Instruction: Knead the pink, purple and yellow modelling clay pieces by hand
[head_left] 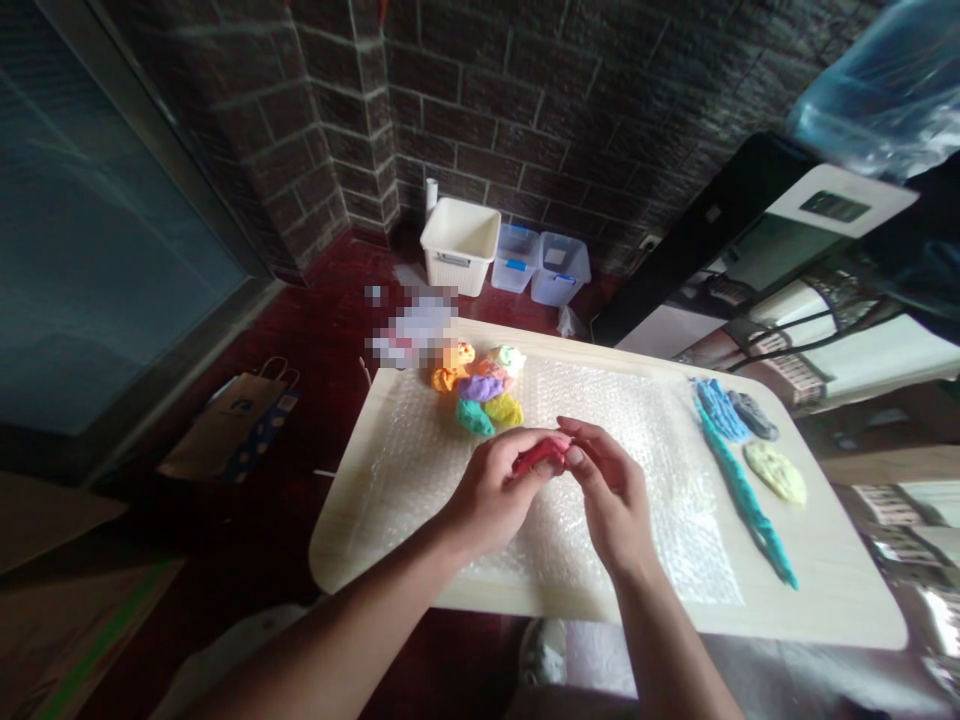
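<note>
A lump of pinkish-red modelling clay [538, 455] is held above the bubble wrap [600, 400]. My left hand [495, 485] curls round the lump, with its thumb along the near side. At the lump's right end, the thumb and fingertips of my right hand [611, 490] pinch it; part of the clay is hidden by the fingers. Just beyond my left hand lies a cluster of clay lumps, among them a teal one [475, 417], a yellow one [503, 409], a purple one [481, 388] and an orange one [445, 379].
On the right of the pale table [840, 590] lie a long turquoise clay strip [746, 490], blue clay [721, 410], grey clay [754, 415] and a pale yellow piece [776, 473]. A cream bin [459, 245] and two clear boxes [559, 270] stand behind. A paper bag [232, 425] sits left.
</note>
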